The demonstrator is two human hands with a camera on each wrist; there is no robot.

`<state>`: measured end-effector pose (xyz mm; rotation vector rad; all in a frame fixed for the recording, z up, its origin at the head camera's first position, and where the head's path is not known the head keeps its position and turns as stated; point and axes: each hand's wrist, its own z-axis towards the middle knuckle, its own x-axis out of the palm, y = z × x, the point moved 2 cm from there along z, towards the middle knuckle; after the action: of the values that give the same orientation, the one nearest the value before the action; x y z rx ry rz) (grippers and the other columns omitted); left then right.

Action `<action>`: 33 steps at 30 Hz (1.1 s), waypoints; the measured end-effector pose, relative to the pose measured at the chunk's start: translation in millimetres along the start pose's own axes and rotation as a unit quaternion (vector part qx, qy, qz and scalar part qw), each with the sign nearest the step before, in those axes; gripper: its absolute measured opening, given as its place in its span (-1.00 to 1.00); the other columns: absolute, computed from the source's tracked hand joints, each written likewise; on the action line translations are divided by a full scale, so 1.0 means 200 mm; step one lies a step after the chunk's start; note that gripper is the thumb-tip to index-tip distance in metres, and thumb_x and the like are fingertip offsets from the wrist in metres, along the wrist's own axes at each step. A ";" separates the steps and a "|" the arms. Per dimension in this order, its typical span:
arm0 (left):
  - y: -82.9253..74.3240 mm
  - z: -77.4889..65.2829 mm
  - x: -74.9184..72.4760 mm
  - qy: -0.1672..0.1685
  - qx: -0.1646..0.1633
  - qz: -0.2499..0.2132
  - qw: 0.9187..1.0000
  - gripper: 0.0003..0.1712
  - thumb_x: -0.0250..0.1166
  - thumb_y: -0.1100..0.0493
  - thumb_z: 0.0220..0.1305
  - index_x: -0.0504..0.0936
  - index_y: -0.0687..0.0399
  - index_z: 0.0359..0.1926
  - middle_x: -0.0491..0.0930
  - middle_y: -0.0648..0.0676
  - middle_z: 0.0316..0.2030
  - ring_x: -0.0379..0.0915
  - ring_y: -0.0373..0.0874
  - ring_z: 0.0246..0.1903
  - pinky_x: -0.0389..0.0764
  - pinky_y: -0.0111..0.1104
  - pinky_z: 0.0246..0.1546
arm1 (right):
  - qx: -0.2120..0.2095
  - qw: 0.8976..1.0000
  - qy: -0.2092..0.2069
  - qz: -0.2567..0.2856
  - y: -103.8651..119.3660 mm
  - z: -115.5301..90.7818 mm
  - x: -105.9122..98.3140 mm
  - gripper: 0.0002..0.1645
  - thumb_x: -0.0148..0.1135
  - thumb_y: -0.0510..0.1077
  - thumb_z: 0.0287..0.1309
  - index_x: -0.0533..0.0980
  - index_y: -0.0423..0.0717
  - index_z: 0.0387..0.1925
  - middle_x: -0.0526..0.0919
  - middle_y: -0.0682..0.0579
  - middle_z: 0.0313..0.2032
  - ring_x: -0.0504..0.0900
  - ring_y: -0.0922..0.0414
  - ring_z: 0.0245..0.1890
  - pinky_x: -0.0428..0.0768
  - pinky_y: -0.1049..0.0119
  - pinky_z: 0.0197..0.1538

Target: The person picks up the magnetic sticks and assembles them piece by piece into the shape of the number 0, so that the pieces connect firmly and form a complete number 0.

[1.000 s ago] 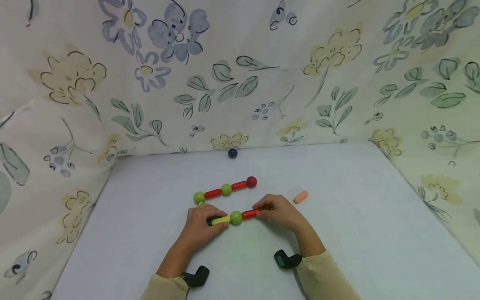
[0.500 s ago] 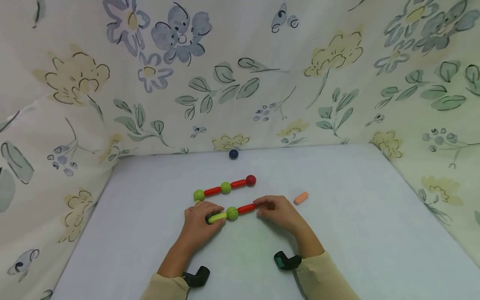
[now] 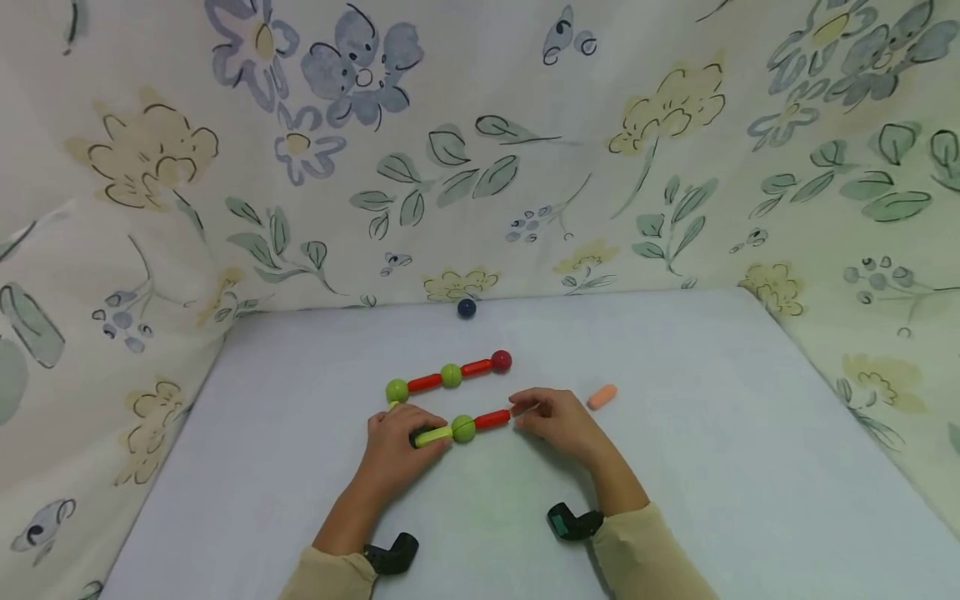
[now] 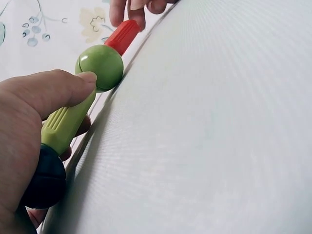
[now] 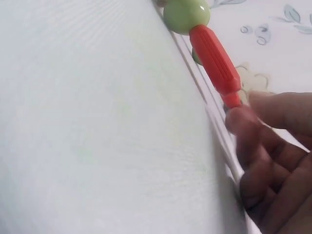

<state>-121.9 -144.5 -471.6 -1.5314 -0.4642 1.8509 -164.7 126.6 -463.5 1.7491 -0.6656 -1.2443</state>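
My left hand [image 3: 401, 437] pinches a yellow-green rod [image 4: 66, 122] between thumb and fingers. A dark blue ball [image 4: 46, 178] sits at the rod's near end, by the palm. Joined to its other end is a green ball [image 3: 464, 428], from which a red rod [image 3: 492, 419] points right and slightly up. At that rod's free end hovers my right hand [image 3: 558, 421], thumb and fingers loosely bent and parted, a fingertip close to or touching the tip. Behind lies a joined row: green ball [image 3: 397, 390], red rod, green ball [image 3: 452, 375], red rod, red ball [image 3: 502, 361].
An orange rod [image 3: 602, 396] lies to the right of the right hand. A dark blue ball [image 3: 467, 308] rests near the back edge of the white table [image 3: 675, 358]. Floral cloth [image 3: 480, 233] rises behind and at both sides.
The right fingers held the red rod's end a second ago and have since come off it. The left hand's chain shifted slightly left and tilted up at its right end.
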 end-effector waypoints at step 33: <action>0.04 0.00 -0.01 -0.013 0.003 -0.012 1.000 -0.80 0.54 0.01 0.03 0.75 -0.25 -0.27 0.65 -0.26 -0.28 0.49 -0.26 -0.08 0.11 -0.03 0.09 | 0.051 0.995 -0.044 0.070 0.10 0.07 -0.04 -0.63 0.25 -0.01 0.30 0.59 0.01 0.10 0.64 -0.06 -0.13 0.59 0.00 -0.25 0.58 0.27 -0.29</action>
<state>-124.4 -150.4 -475.3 -1.4932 -0.4860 1.8535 -179.2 118.6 -443.1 1.7056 -0.9016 -1.2151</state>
